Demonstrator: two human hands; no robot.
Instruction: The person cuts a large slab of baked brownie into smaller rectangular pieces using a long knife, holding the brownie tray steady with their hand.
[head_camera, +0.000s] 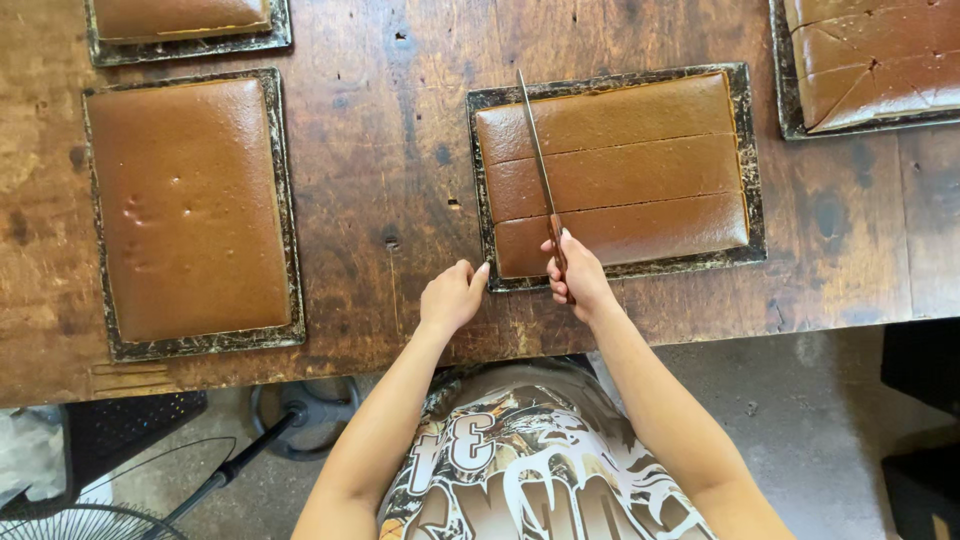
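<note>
Looking down from the head camera, the right hand is closed around the handle of a long knife, fingers curled tight at the near edge of the middle tray. Its blade runs away from the hand, slanting slightly left, across the left end of the brown cake in that tray, with the tip reaching past the tray's far rim. Two lengthwise cuts already split this cake into three long strips. The left hand is loosely curled (not spread), fingertips resting against the tray's near left corner, just beside the right hand and holding nothing. Both trays and hands sit on a worn dark wooden tabletop.

To the left, well apart, lies a second tray with an uncut cake, dented in a few spots. Another cake tray shows partly at the top left edge, and at top right a cut cake shows scored pieces. Below the tabletop edge a fan stands on the floor
</note>
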